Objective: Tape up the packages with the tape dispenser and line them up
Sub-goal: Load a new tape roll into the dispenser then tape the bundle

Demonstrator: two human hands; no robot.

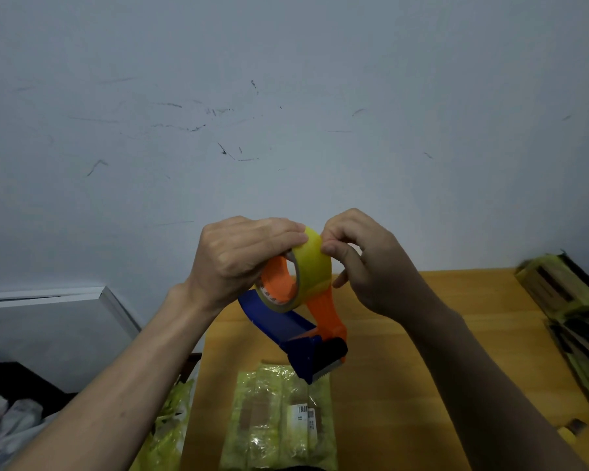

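Observation:
I hold a blue and orange tape dispenser [296,331] up in the air above the wooden table [422,351]. Its yellowish tape roll [312,266] faces me, and the toothed blade end points down. My left hand [242,256] grips the roll and the dispenser's orange hub from the left. My right hand [361,263] pinches at the roll's outer surface with thumb and fingertips. Below the dispenser a package [279,419] wrapped in yellow-green bubble film, with a barcode label, lies flat on the table.
A stack of flattened cardboard and yellow-green wrap [572,300] lies along the table's right edge. More yellow-green wrapped material [170,423] hangs at the table's left edge. A white board [48,307] leans at the left below the scuffed wall.

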